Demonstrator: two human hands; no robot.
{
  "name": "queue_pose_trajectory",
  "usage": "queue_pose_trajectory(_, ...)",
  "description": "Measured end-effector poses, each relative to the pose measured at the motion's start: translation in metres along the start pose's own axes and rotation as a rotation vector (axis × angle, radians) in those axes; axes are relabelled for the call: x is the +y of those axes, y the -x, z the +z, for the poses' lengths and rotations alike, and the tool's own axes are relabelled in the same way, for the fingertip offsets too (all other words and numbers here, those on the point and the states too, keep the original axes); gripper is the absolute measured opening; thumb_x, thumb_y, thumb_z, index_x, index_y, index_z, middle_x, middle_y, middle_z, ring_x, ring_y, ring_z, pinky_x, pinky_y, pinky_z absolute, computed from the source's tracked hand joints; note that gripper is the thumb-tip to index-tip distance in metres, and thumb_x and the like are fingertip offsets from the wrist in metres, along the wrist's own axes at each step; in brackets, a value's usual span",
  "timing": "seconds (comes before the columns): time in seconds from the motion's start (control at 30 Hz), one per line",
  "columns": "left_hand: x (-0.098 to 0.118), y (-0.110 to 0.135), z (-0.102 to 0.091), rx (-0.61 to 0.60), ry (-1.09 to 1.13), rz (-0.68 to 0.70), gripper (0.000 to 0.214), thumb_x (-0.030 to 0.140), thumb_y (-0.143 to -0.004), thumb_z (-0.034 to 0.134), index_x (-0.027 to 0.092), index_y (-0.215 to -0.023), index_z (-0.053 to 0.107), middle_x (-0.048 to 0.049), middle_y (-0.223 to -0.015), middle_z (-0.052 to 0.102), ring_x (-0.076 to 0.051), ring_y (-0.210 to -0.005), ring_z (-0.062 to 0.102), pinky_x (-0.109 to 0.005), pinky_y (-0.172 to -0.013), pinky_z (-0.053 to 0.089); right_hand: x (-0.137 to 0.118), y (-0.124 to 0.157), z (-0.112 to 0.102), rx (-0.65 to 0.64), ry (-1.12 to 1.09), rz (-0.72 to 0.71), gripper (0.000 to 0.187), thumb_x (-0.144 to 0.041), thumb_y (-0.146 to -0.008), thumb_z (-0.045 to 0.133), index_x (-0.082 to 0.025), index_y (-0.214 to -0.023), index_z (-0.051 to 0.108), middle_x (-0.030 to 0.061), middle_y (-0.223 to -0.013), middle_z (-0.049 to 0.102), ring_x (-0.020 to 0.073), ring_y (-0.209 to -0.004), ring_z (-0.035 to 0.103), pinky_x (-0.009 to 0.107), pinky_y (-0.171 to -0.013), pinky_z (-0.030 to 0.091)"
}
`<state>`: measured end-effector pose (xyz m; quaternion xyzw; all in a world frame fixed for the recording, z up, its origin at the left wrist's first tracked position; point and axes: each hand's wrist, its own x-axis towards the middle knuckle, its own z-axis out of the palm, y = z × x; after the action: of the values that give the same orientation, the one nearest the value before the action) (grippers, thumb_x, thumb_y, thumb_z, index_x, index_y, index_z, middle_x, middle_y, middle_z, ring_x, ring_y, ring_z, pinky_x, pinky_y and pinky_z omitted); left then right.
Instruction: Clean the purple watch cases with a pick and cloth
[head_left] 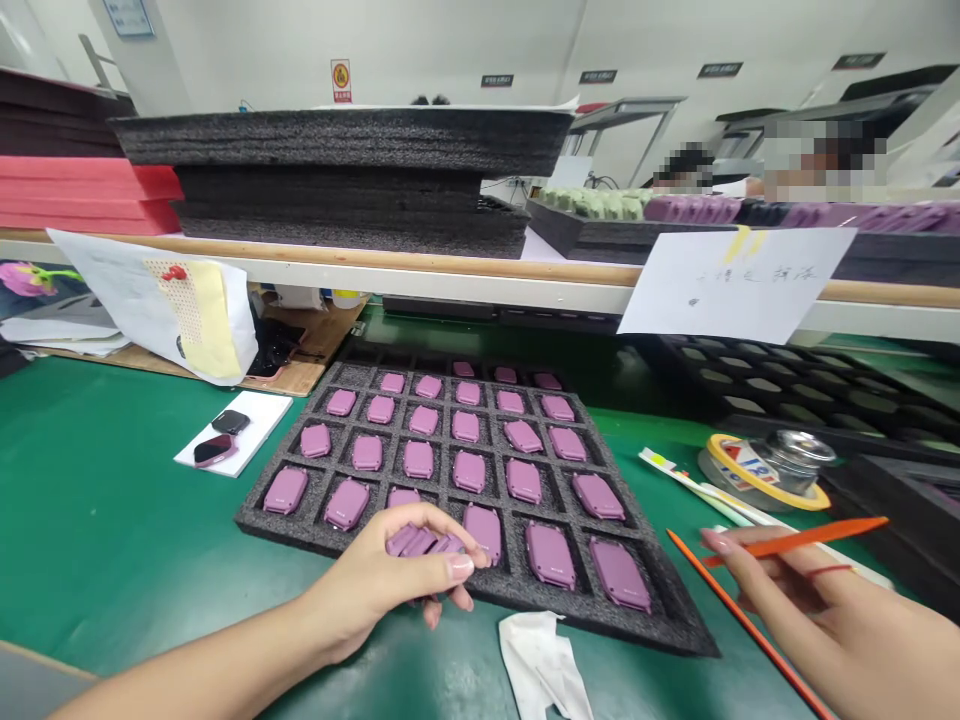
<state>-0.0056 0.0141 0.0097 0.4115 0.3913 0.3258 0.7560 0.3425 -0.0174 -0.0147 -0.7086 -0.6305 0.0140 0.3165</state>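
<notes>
The foam tray [289, 505] is charcoal open-cell foam, rough and matt, and the stacked foam sheets [337, 140] on the shelf above have the same coarse texture. The mauve plastic housings [469, 470] in its pockets are smooth, with a soft satin sheen. The worktop [112, 520] has a smooth green surface with a faint gloss. The orange plastic spudger [810, 537] looks smooth and nearly matt. The crumpled tissue [540, 665] is soft white paper. The glass jar [799, 475] shines under its polished metal lid. The shelf edge has a strip of varnished wood [375, 250], and the notice [735, 285] is plain matt paper.
</notes>
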Motion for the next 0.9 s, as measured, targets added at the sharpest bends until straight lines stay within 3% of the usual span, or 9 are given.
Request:
queue_pose_trajectory(0.13, -0.004, 0.001, -0.002, 0.018, -0.138, 0.042, 0.029, 0.027, -0.067, 0.085, 0.016, -0.088, 0.069, -0.0108, -0.105, 0.073, -0.017, -0.076, 0.067, -0.022, -0.054, 0.047, 0.017, 0.005, -0.007, -0.262, 0.267, 0.134, 0.034, -0.05, -0.088, 0.054, -0.031, -0.06, 0.055, 0.0065, -0.048, 0.065, 0.0281, -0.046, 0.068, 0.035, -0.045, 0.046)
queue_pose_trajectory(0.2, -0.007, 0.002, -0.003, 0.045, -0.239, 0.076, 0.024, 0.023, -0.07, 0.082, 0.016, -0.089, 0.069, -0.0112, -0.11, 0.073, -0.018, -0.078, 0.067, -0.024, -0.057, 0.049, 0.016, 0.007, -0.006, -0.332, 0.317, 0.151, 0.033, -0.044, -0.088, 0.051, -0.029, -0.058, 0.052, 0.0081, -0.052, 0.068, 0.0308, -0.049, 0.069, 0.037, -0.049, 0.048)
queue_pose_trajectory(0.33, -0.012, 0.001, -0.006, 0.054, -0.318, 0.153, 0.022, 0.023, -0.072, 0.078, 0.018, -0.091, 0.069, -0.0103, -0.108, 0.074, -0.02, -0.081, 0.068, -0.027, -0.063, 0.051, 0.012, 0.011, 0.003, -0.347, 0.308, 0.142, 0.037, -0.041, -0.087, 0.051, -0.027, -0.053, 0.044, 0.0051, -0.046, 0.063, 0.0285, -0.046, 0.067, 0.032, -0.045, 0.043)
queue_pose_trajectory(0.43, -0.014, 0.0, -0.005, 0.056, -0.335, 0.157, 0.022, 0.024, -0.073, 0.078, 0.019, -0.092, 0.07, -0.0098, -0.108, 0.074, -0.02, -0.081, 0.068, -0.028, -0.064, 0.052, 0.002, 0.012, 0.007, -0.254, 0.295, 0.113, 0.027, -0.04, -0.09, 0.05, -0.024, -0.07, 0.058, 0.0055, -0.052, 0.064, 0.0282, -0.048, 0.066, 0.033, -0.044, 0.044)
queue_pose_trajectory(0.53, -0.014, 0.0, -0.001, 0.02, -0.261, 0.105, 0.025, 0.028, -0.072, 0.081, 0.017, -0.091, 0.071, -0.0106, -0.109, 0.073, -0.02, -0.079, 0.07, -0.026, -0.061, 0.054, -0.03, 0.018, 0.012, -0.153, 0.158, -0.047, 0.028, -0.039, -0.096, 0.046, -0.02, -0.108, 0.063, 0.0106, -0.088, 0.074, 0.0268, -0.079, 0.074, 0.037, -0.066, 0.058)
queue_pose_trajectory(0.6, -0.014, 0.001, 0.002, -0.051, -0.162, 0.046, 0.03, 0.037, -0.072, 0.084, 0.016, -0.09, 0.071, -0.0107, -0.105, 0.072, -0.018, -0.074, 0.071, -0.024, -0.056, 0.052, -0.061, 0.026, 0.016, -0.108, -0.074, -0.279, 0.03, -0.035, -0.099, 0.049, -0.023, -0.124, 0.058, 0.012, -0.112, 0.073, 0.024, -0.101, 0.072, 0.037, -0.084, 0.06)
queue_pose_trajectory(0.67, -0.013, 0.003, 0.003, -0.133, -0.079, -0.011, 0.041, 0.048, -0.072, 0.085, 0.015, -0.092, 0.071, -0.0099, -0.098, 0.073, -0.016, -0.067, 0.07, -0.02, -0.051, 0.049, -0.093, 0.034, 0.023, -0.143, -0.276, -0.51, 0.041, -0.028, -0.097, 0.057, -0.025, -0.138, 0.052, 0.0127, -0.127, 0.068, 0.024, -0.117, 0.067, 0.037, -0.095, 0.058)
queue_pose_trajectory(0.77, -0.015, 0.004, 0.001, -0.183, 0.0, -0.06, 0.056, 0.06, -0.067, 0.085, 0.013, -0.094, 0.07, -0.0059, -0.08, 0.071, -0.014, -0.06, 0.069, -0.017, -0.048, 0.047, -0.128, 0.041, 0.038, -0.188, -0.435, -0.718, 0.052, -0.023, -0.093, 0.063, -0.023, -0.144, 0.05, 0.0139, -0.133, 0.065, 0.0248, -0.123, 0.064, 0.037, -0.1, 0.058)
queue_pose_trajectory(0.9, -0.019, 0.003, 0.0, -0.178, 0.093, -0.1, 0.06, 0.065, -0.068, 0.081, 0.013, -0.093, 0.066, -0.0048, -0.072, 0.069, -0.014, -0.058, 0.069, -0.015, -0.045, 0.042, -0.14, 0.039, 0.057, -0.072, -0.57, -0.758, 0.046, -0.006, -0.093, 0.058, -0.026, -0.135, 0.059, 0.0104, -0.126, 0.071, 0.0193, -0.111, 0.071, 0.032, -0.092, 0.062)
